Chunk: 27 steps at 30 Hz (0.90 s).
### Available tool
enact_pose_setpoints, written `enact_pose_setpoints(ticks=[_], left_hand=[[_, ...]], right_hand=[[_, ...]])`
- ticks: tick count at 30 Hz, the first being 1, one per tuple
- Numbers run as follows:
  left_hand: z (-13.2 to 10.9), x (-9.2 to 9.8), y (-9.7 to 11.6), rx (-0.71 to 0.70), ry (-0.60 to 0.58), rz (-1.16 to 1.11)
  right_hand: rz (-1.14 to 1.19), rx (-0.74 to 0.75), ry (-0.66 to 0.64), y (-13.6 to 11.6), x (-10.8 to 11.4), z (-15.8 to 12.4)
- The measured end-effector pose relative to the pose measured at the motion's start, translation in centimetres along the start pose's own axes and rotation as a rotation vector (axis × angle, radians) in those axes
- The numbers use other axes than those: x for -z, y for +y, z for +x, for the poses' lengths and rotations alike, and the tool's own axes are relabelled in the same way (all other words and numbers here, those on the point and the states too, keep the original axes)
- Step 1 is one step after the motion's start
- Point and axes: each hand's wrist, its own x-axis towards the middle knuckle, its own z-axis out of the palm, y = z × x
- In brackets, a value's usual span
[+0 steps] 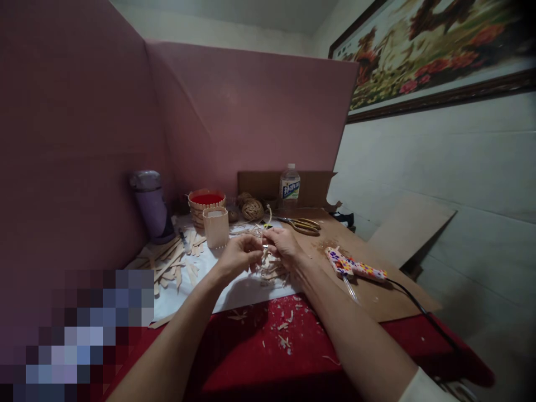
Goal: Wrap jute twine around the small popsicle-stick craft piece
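Observation:
My left hand point(242, 254) and my right hand point(285, 245) meet over the white sheet point(234, 286), fingers curled and closed. Something thin and pale shows between the fingertips, too small to name. Behind the left hand stands a small cup-shaped holder of pale wooden sticks point(216, 230). Wood shavings and slivers point(274, 269) lie under the right hand. Beyond the right hand, on the cardboard, rest scissors with gold-coloured handles point(307, 225). A pile of flat wooden sticks point(170, 268) spreads left of the left hand.
A purple bottle point(151, 209), a red-lined basket point(196, 209), a twine ball point(252, 208) and a clear labelled bottle point(290, 187) stand at the back. On the cardboard point(389, 306) at right lies a flower-patterned glue gun point(354, 268) with a cord. Scraps dot the red cloth point(243, 357).

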Motion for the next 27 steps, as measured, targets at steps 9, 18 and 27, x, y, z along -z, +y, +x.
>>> enact_pose_setpoints(ticks=[9,18,27], left_hand=[[0.1,0.4,-0.2,-0.216,0.348,0.249],[0.5,0.5,-0.2,0.042,0.197,0.066],[0.5,0.9,-0.2,0.073,0.242,0.213]], right_hand=[[-0.174,0.101,-0.031,1.1,-0.5,0.5],[-0.313,0.123,-0.149,0.9,-0.9,0.1],[-0.326,0.058,-0.204,0.5,-0.7,-0.3]])
